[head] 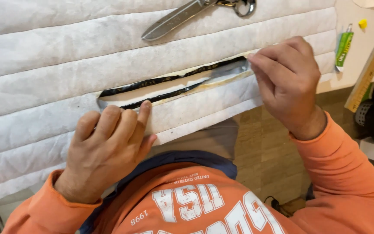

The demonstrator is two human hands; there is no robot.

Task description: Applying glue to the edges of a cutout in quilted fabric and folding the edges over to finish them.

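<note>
While the left hand [104, 149] pressed flat-fingered on the white quilted padding [44, 65], just below the near edge of a long slit, its fingertips were curled down onto the fabric and gripped nothing; they only pinned the sheet in place. The slit [169, 86] ran between the two hands, rising toward the right, with a dark, glossy lining [152, 81] showing along its upper lip and a pale strip inside. At its far end the right hand [286, 80] was closed in a pinch, thumb and fingers nipping the grey edge of the inner layer [234, 69] where the opening tapered out.

To my eye the step called for steady tension: the left hand ought to have held the padding firm close to the cut while the right drew the edge along the line of the slit, not upward, lest the quilting pucker or the lining tear further. Keeping the pinch small and near the corner would have given better control.

Beyond the hands a pair of metal scissors [182, 17] lay on the padding, blades closed as far as I could tell. Right of the right hand a small green tube [343, 47] rested on the pale tabletop [360, 65], a yellow cap [362, 23] beyond it, and a wooden ruler [371, 67] slanted off the edge. Below, a wood-patterned floor [260, 151] showed.
</note>
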